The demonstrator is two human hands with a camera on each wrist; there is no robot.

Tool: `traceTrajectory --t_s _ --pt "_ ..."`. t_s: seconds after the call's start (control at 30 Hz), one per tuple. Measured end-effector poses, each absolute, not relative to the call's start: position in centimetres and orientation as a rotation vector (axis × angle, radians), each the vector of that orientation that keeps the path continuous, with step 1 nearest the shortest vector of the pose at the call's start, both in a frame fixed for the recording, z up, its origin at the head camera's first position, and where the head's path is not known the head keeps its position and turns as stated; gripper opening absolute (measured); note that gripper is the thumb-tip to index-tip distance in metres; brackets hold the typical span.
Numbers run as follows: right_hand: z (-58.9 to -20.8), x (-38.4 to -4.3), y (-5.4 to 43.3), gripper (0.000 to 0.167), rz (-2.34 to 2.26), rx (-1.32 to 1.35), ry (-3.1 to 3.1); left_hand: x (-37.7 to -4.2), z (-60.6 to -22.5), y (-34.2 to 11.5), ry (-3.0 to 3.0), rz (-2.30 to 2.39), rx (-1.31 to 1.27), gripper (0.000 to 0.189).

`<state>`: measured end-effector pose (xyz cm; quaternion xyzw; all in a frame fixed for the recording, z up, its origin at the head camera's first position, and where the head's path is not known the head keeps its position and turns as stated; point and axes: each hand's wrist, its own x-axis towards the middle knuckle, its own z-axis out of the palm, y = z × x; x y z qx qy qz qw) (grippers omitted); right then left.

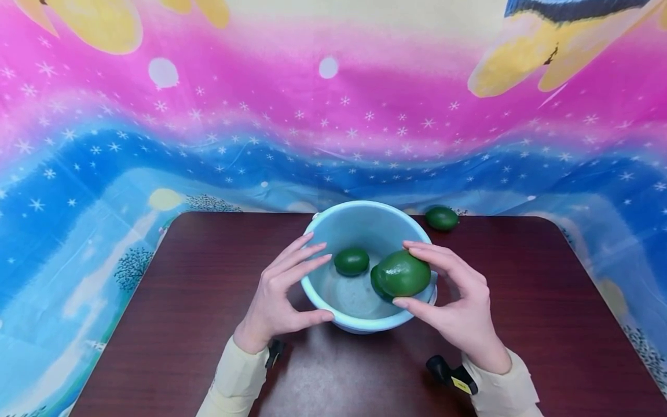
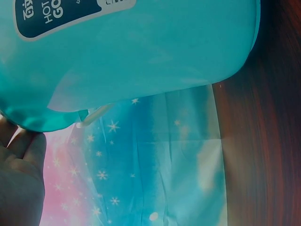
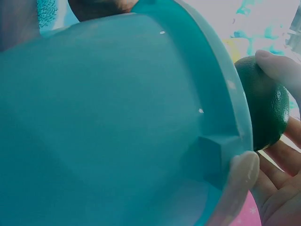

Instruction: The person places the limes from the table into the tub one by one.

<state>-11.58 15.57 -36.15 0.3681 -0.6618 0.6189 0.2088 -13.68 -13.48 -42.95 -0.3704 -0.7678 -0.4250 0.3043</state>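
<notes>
A light blue plastic bucket [image 1: 344, 318] stands on the table, its side with a dark label filling much of the left wrist view. Over the right part of its mouth, my right hand [image 1: 464, 301] pinches a glossy green oval fruit [image 1: 403, 275] between thumb and fingers. Another green fruit [image 1: 377, 285] lies inside below it, mostly hidden. A third green fruit [image 1: 351, 262] sits in the bucket to the left. My left hand [image 1: 278, 289] is at the left rim with its fingers spread and fairly straight, holding nothing.
One more green fruit [image 1: 442, 218] lies at the table's back edge, right of the bucket. The dark reddish-brown table [image 1: 193, 324] meets a colourful printed cloth [image 1: 292, 133] behind. The bucket's pale handle [image 3: 240, 183] hangs at its side.
</notes>
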Motion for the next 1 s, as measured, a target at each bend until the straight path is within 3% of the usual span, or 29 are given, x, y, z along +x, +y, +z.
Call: traceTrajectory --t_s 1.0 --pt "-36.44 -11.35 14.63 0.058 1.573 1.03 -1.954 -13.66 -43.08 -13.51 -2.041 -1.127 -0.978 0.075"
